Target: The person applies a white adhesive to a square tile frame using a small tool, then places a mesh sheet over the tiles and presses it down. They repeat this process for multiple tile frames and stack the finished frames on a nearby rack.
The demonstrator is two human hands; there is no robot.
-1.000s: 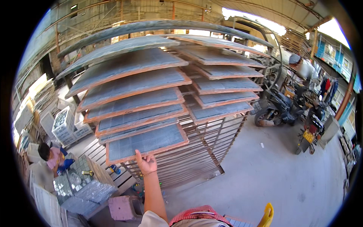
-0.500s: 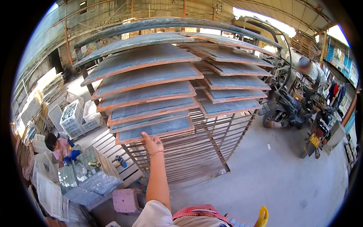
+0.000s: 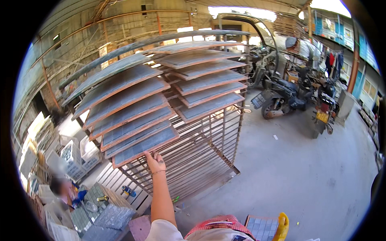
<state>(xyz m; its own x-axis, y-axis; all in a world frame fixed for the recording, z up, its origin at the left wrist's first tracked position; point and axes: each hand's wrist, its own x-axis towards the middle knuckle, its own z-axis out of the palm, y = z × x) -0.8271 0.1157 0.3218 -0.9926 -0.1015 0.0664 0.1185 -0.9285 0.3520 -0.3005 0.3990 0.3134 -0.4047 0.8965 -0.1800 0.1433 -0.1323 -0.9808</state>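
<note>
Setting: a roofed workshop yard with a grey concrete floor (image 3: 305, 176), a brick wall behind and daylight coming in at the far end.
Rack: a tall metal rack (image 3: 197, 160) of thin bars stands right in front of the hand, its upper shelves loaded with flat boards in two columns, its lower shelves bare.
Left hand: the left hand (image 3: 155, 161) is raised at the end of an outstretched bare arm, fingers loosely together and pointing up, with a thin band at the wrist. The fingertips touch the front edge of the lowest board (image 3: 145, 145). Whether they grip the edge or only rest against it cannot be told.
Lowest board: a grey slab with a reddish-brown rim, sloping down toward the hand, directly above the fingertips and under the other boards of the left column.
Right hand: out of sight.
Beyond the hand, to its right: parked motorbikes (image 3: 299, 96) stand well apart from the rack, past its far corner.
Below and left of the hand: a seated person (image 3: 64, 193) among sheets of small mosaic tiles (image 3: 100, 209) and white crates (image 3: 76, 154).
Below the hand, by the arm's right: a yellow-edged tray of tiles (image 3: 267, 227) near the red-patterned cloth (image 3: 219, 225) at the lower edge.
</note>
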